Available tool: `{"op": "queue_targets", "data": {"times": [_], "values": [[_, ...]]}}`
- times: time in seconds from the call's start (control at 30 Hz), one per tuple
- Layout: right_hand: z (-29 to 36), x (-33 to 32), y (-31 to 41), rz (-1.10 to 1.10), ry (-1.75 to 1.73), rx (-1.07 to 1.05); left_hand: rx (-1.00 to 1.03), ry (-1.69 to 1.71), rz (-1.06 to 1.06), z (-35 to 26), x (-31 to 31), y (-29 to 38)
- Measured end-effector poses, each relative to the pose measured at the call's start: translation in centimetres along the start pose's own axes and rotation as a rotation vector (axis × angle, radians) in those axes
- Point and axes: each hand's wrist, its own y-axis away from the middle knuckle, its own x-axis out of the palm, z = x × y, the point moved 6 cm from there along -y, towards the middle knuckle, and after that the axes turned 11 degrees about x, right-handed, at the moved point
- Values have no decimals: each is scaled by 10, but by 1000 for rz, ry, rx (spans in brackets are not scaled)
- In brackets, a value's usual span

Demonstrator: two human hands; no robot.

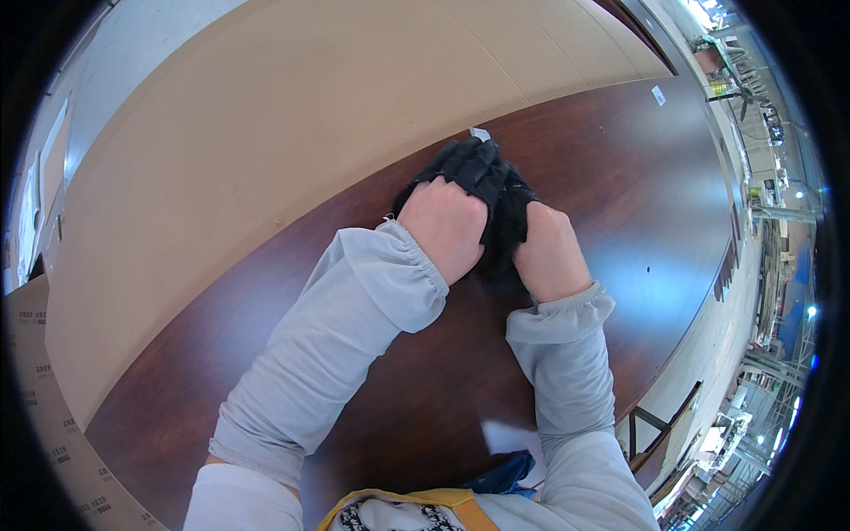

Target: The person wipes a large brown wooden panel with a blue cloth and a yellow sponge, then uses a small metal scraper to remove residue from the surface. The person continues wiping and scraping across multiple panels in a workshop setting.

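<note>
My left hand [446, 222] and my right hand [550, 245] are close together above a dark reddish-brown wood panel [412, 411], near its far edge. Black coverings sheathe the fingers of both hands, while the backs of the hands are bare. Black material [499, 262] fills the gap between them; whether it is part of the gloves or a separate cloth is unclear. Just beyond the left fingertips, a small white piece [479, 134] shows at the panel's edge. My fingers hide whatever lies beneath them. Grey elastic-cuffed sleeves cover both forearms.
A large cardboard sheet [265, 119] lies along the panel's far side. Printed cardboard [60, 411] stands at the left rim. The panel bears a small label [658, 95] at upper right. Blue fabric [501, 474] hangs by my waist. A dark frame [654, 425] stands at right.
</note>
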Motion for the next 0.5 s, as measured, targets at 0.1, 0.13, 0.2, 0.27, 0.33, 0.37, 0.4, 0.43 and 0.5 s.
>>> {"op": "queue_targets", "data": {"times": [0.1, 0.13, 0.2, 0.27, 0.33, 0.37, 0.4, 0.43, 0.5], "values": [[-4, 2, -2, 20, -63, 5, -31, 27, 42, 2, 2, 0], [-2, 3, -1, 9, -12, 24, -30, 33, 42, 2, 1, 1], [3, 3, 2, -14, 92, 65, -28, 50, 41, 2, 0, 0], [2, 1, 2, 0, 78, 56, -19, 54, 23, 2, 0, -1], [2, 0, 0, 15, 54, 18, -35, 55, 36, 3, 0, 0], [2, -1, -1, 21, 38, -9, -52, 60, 58, 4, 1, 0], [1, 0, -1, 26, 22, -30, -60, 61, 80, 4, 2, 1], [1, 2, -1, 11, 51, -1, -68, 60, 99, 4, 3, 1], [0, 5, 1, -21, 111, 58, -70, 45, 128, 4, 4, 0]]}}
